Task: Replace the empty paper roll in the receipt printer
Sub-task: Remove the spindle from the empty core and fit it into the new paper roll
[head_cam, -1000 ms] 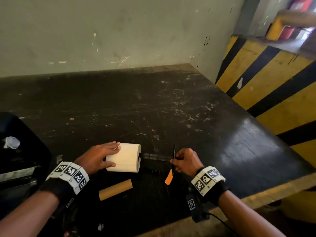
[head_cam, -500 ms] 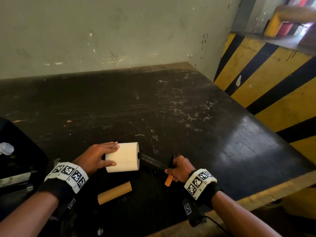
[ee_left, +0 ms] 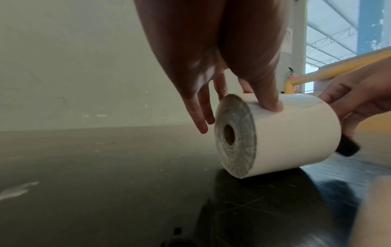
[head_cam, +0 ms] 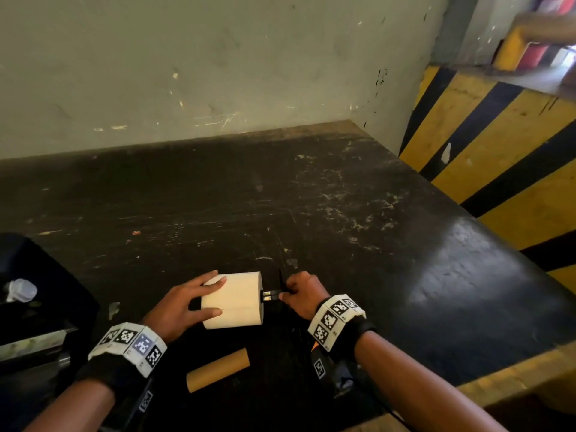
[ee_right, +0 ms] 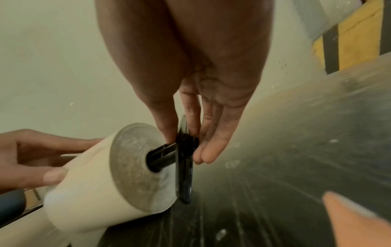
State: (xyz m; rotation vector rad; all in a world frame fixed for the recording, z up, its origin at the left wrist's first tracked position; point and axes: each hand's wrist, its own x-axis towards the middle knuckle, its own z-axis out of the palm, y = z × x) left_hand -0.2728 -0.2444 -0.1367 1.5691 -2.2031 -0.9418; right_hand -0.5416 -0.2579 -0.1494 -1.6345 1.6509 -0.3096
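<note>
Cream-white paper, wound into a full cylindrical roll (head_cam: 232,299), lies on its side on the scuffed black table (head_cam: 311,198), low and centre in the head view. The left hand (head_cam: 179,307) grips it, thumb on the near side and fingers curled over the far side. A black plastic spindle with a flat end flange (ee_right: 184,160) sits partly inside the roll's core on the right; the right hand (head_cam: 300,294) pinches it at the flange between thumb and fingers. In the left wrist view the other end of the core (ee_left: 229,134) shows open. Just nearer the camera, a bare brown cardboard tube (head_cam: 218,369) lies apart from the roll. At the left edge stands a dark machine body (head_cam: 46,291), partly cut off by the frame. A pale scratched wall (head_cam: 187,73) backs the table, and a yellow and black striped barrier (head_cam: 498,151) flanks its right side.
</note>
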